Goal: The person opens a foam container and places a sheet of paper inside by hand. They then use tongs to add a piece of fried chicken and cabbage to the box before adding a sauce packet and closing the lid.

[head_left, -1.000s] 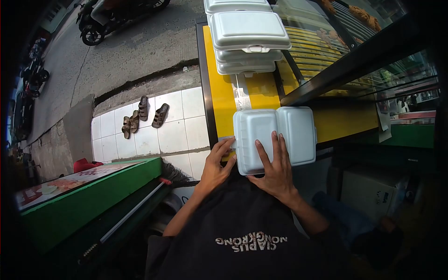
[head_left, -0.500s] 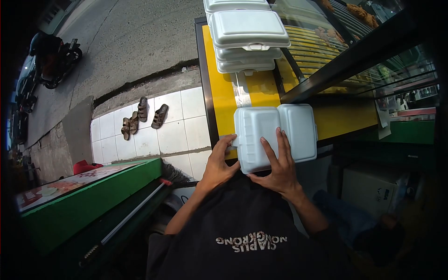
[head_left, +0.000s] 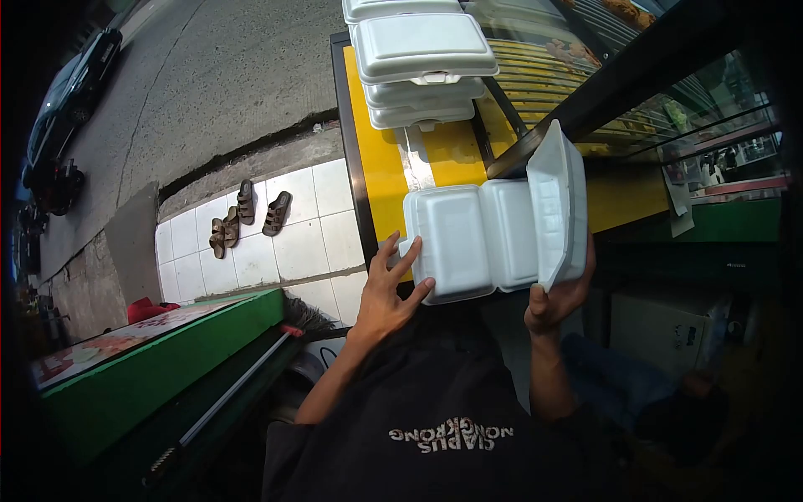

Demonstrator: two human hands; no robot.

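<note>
A white foam takeaway box [head_left: 452,243] lies on the yellow counter in front of me, with a second foam panel [head_left: 510,238] beside it on the right. My left hand [head_left: 386,293] is at the box's left edge, its fingers apart and the thumb and index finger touching the rim. Held up on edge in my right hand [head_left: 559,303] is another white foam box part [head_left: 556,213], ribbed on one side. My thumb is on its near corner and the other fingers go behind it. Whether this part joins the panel beside it is not clear.
Stacked closed foam boxes [head_left: 422,67] stand at the counter's far end. A glass display case [head_left: 577,63] with fried food and a dark frame [head_left: 585,109] rises on the right. Sandals [head_left: 276,213] lie on the white tiles, near a green-sided board [head_left: 167,351] and the road.
My right hand has moved right from the top of the box and now holds a foam part upright. My left hand stays by the left edge. The view has shifted slightly.
</note>
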